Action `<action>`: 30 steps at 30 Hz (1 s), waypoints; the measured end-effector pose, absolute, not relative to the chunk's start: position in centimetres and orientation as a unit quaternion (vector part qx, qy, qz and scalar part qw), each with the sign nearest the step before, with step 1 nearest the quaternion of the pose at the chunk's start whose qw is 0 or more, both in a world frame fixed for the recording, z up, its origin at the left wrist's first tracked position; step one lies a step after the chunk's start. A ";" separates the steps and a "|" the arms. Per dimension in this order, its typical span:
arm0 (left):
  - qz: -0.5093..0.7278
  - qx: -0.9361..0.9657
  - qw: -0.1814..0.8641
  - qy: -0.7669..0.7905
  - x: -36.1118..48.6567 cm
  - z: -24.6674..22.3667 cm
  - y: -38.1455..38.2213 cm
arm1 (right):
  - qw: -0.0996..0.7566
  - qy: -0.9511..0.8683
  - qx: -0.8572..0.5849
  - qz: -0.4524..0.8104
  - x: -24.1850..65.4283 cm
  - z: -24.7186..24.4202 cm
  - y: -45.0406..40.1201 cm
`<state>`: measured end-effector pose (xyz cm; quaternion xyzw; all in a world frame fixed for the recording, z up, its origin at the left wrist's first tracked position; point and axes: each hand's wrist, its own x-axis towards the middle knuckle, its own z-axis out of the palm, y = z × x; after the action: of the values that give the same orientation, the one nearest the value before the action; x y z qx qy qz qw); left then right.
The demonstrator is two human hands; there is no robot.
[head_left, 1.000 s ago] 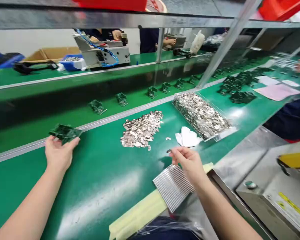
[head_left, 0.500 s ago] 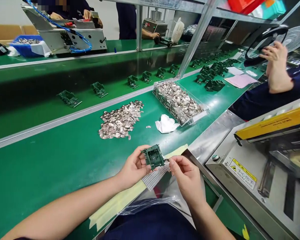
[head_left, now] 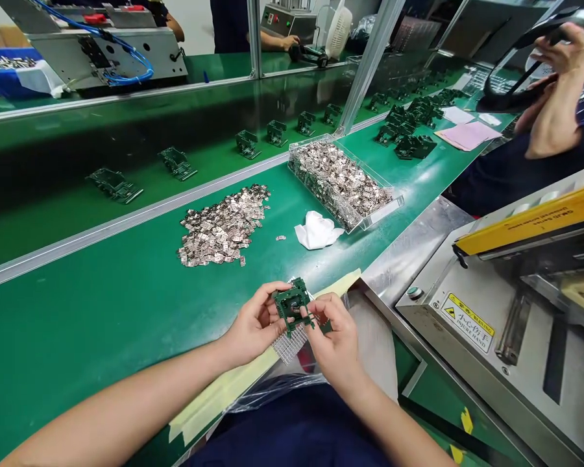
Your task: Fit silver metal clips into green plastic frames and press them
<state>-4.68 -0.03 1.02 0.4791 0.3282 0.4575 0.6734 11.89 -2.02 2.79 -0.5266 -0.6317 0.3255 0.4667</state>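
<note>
A square green plastic housing [head_left: 292, 299] with a dark hollow in its middle is held up over the front edge of the bench. My left hand [head_left: 253, 327] grips its left side, thumb below and fingers curled behind. On the right side, my right hand [head_left: 338, 344] is closed, its thumb against the housing's front and its other fingers behind. Whether a small part sits under that thumb I cannot make out. Just beneath hangs a silvery gridded sheet [head_left: 289, 347]. Farther back lies a heap of small metal plates [head_left: 219, 227], with one loose plate [head_left: 281, 238] to its right.
A clear tray [head_left: 396, 202] of metal plates stands beyond a crumpled white tissue [head_left: 318, 231]. Similar green housings [head_left: 175, 162] line the strip behind the rail. At right are a metal machine [head_left: 438, 285] and a co-worker's raised hand [head_left: 571, 55]. Yellow tape [head_left: 214, 402] edges the bench.
My right hand has moved left, from pinching at the housing's right edge to laying its thumb on the front. The housing has tilted slightly. The camera view has shifted, so the bench sits higher.
</note>
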 end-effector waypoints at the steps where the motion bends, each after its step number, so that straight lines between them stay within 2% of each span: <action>1: 0.456 0.480 0.674 0.329 -4.7 1.0 0.0 | 0.465 -0.631 -0.529 0.325 11.9 2.7 -2.0; 16: 0.447 0.533 0.621 0.362 -4.8 0.4 -0.5 | 0.468 -0.630 -0.543 0.299 11.1 2.6 -2.3; 30: 0.438 0.515 0.631 0.380 -4.8 0.9 -0.6 | 0.445 -0.651 -0.543 0.289 11.6 2.9 -2.5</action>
<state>-4.82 -0.63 0.91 0.5147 0.3800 0.4384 0.6313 11.58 -2.49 2.86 -0.5428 -0.6512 0.2886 0.4450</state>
